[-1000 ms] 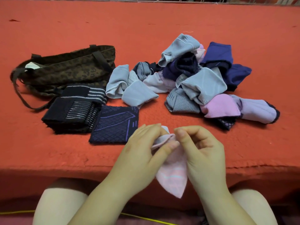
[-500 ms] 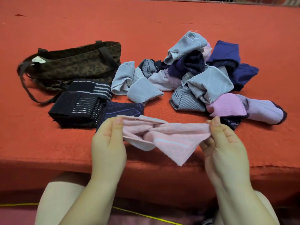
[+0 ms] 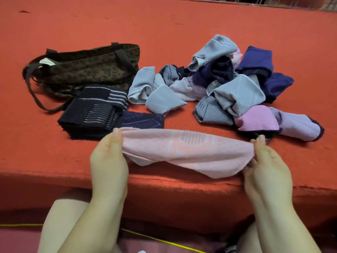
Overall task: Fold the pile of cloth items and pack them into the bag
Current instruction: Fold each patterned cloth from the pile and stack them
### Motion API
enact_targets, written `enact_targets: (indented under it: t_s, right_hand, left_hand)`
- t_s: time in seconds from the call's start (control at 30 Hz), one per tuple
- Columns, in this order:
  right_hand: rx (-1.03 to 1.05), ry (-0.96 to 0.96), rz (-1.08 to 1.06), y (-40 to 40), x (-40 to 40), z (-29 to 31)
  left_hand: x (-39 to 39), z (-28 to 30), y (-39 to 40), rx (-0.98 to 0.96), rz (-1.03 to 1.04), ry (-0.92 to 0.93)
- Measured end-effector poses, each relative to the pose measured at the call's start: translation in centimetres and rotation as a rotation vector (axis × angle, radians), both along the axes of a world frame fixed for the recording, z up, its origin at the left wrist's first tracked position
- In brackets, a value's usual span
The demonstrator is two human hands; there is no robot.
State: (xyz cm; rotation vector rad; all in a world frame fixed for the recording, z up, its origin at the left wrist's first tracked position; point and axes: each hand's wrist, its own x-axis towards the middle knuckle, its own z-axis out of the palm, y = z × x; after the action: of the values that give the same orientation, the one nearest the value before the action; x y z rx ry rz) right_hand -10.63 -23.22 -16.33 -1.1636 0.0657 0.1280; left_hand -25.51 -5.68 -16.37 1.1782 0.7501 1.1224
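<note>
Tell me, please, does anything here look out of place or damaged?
Nothing stands out. The left hand and right hand stretch a pink cloth; unfolded pile, folded dark stack and bag look ordinary.

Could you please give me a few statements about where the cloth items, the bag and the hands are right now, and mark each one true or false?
1. Both hands hold the pink cloth stretched between them. True: the left hand pinches one end, the right hand the other.
2. The bag stands to the right of the unfolded pile. False: it lies to the left.
3. A stack of folded dark cloths sits in front of the bag. True.
4. The pink cloth lies folded on the stack. False: it is held, unfolded, near the table's front edge.
5. The table cover is blue. False: it is red-orange.
</note>
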Motion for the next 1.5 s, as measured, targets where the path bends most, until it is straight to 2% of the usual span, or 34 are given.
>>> enact_targets:
  t_s: [0.07,0.17,0.33,0.43,0.5,0.6,0.67,0.8,0.87,1.0,1.03,1.1,1.2,1.3,1.43,1.5]
  right_hand:
    - [-0.157,-0.112,-0.007,0.0,-0.1,-0.3]
    - [-0.354,-0.247,0.015,-0.1,-0.1,-0.8]
    - [-0.584,-0.4,0.203,-0.5,-1.3,-1.7]
    - [-0.596,-0.452,0.212,-0.7,-1.5,-1.7]
    - [-0.586,-0.475,0.169,-0.6,-1.6,-1.6]
    - [-0.586,-0.503,0.089,-0.8,-1.4,-1.2]
    - [-0.613,-0.52,0.066,-1.3,-0.8,-0.7]
    - [-0.71,-0.581,0.082,-2.4,0.6,-0.1]
    - [-0.764,-0.594,0.097,-2.4,1.3,-0.2]
    - [-0.945,-0.602,0.101,-1.4,2.0,-2.1]
    - [-1.003,-0.613,0.105,-1.2,2.1,-2.8]
    - [-1.072,-0.616,0.109,-1.1,2.0,-4.0]
    - [-1.081,-0.594,0.132,-1.2,2.1,-4.0]
    - [-1.056,-0.637,0.115,-1.3,2.1,-3.8]
    - [-1.075,-1.01,0.062,-1.1,1.2,-3.7]
    - [-1.017,-1.16,0.115,-1.1,0.7,-3.1]
  left_hand:
    - [0.0,-0.1,-0.5,0.077,-0.089,0.072]
    - [0.0,-0.5,-0.7,0.128,-0.113,0.163]
    - [0.2,-0.5,-0.8,0.117,-0.181,0.209]
    - [0.3,-0.7,-0.7,0.144,-0.26,0.259]
    - [0.3,-0.8,-0.9,0.233,-0.317,0.29]
    - [0.3,-0.5,-1.2,0.272,-0.362,0.197]
    - [0.2,0.1,-1.0,0.278,-0.333,0.142]
    - [-0.1,0.5,-0.4,0.426,-0.262,0.26]
    - [0.2,0.5,-0.8,0.426,-0.26,0.32]
    - [0.6,-0.8,-1.7,0.298,-0.224,0.352]
    - [0.3,-1.1,-1.9,0.398,-0.183,0.394]
    - [-0.4,-1.2,-2.3,0.767,-0.073,0.488]
    - [-1.3,-1.8,-3.3,1.129,-0.181,0.454]
    - [-1.7,-4.6,-3.3,1.193,-0.334,0.541]
    - [-1.6,-5.1,-2.2,1.134,-0.351,0.529]
    - [-1.0,-3.5,-2.0,1.128,-0.351,0.513]
